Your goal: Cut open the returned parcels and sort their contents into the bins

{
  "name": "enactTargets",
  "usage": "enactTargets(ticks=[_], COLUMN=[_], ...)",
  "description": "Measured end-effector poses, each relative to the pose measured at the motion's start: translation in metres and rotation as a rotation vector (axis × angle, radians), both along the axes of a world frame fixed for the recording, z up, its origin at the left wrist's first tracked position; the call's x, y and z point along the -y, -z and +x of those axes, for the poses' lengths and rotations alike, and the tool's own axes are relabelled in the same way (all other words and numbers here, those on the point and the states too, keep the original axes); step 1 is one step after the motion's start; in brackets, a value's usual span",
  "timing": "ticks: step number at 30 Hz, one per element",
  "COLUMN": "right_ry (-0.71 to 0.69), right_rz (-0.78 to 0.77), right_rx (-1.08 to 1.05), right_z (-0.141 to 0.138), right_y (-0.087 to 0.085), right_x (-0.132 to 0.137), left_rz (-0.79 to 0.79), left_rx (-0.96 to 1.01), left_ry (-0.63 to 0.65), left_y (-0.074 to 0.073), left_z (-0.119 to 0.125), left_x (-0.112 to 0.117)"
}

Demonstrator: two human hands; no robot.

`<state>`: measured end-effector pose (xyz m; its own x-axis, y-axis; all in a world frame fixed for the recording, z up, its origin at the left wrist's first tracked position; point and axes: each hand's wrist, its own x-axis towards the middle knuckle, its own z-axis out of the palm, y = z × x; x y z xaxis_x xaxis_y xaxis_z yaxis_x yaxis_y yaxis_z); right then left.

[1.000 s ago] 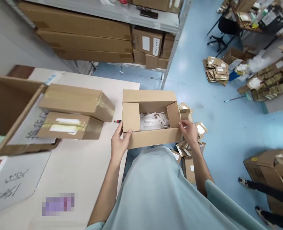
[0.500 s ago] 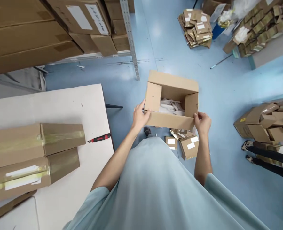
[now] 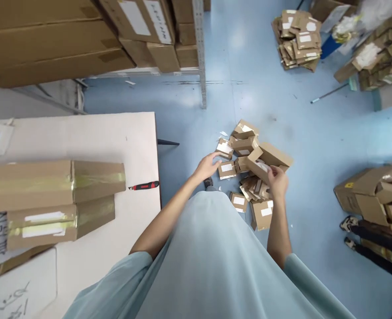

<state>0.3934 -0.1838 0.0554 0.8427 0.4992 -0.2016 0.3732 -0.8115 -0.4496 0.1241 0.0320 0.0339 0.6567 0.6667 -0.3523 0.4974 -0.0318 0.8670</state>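
Observation:
An open cardboard box [image 3: 276, 156] hangs tilted below chest height, its flaps spread and some white material showing inside. My right hand [image 3: 278, 180] pinches its near flap. My left hand [image 3: 207, 167] is off the box, its fingers stretched out and apart above the floor, with nothing in them. Beneath and beside the box lies a loose heap of small cardboard cartons [image 3: 245, 146] with white labels. One labelled carton [image 3: 227, 169] appears just beyond my left fingertips, lower down on the floor.
At left a white table [image 3: 116, 137] bears long taped boxes [image 3: 96, 179] and a red-black utility knife [image 3: 144, 185]. A metal shelf post [image 3: 200, 57] stands ahead. Flattened cartons [image 3: 298, 42] are stacked far right. Another person's legs [image 3: 375, 243] show near open boxes [image 3: 371, 190].
My left hand has let go of the box. The box has swung right and down in my right hand, uncovering the carton heap. The view has shifted slightly.

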Motion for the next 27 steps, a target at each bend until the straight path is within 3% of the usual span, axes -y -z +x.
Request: enactTargets(ticks=[3,6,12,16,19,27], right_ry=[-0.289,-0.592,-1.110,-1.385,-1.535,-1.744], right_rz=[0.008,-0.033,-0.055,-0.018,0.021,0.154], right_rx=[-0.082,-0.126,-0.191,-0.231,-0.261,-0.297], right_z=[-0.036,-0.078,-0.185,-0.263,-0.319,-0.446], right_y=[0.008,0.009,0.005,0.002,0.001,-0.008], right_x=[-0.063,-0.121,-0.202,-0.224,-0.226,-0.208], left_rz=[-0.082,-0.143,-0.150,-0.129,-0.122,-0.037], left_rx=[-0.025,0.008,0.075,0.094,0.096,0.168], left_ry=[-0.223,-0.480,-1.026,-1.317,-1.467,-1.707], left_y=[0.013,0.020,0.005,-0.015,-0.026,-0.029], left_z=[-0.062,-0.123,-0.230,-0.278,-0.304,-0.366], left_x=[0.006,0.025,0.102,0.158,0.191,0.255])
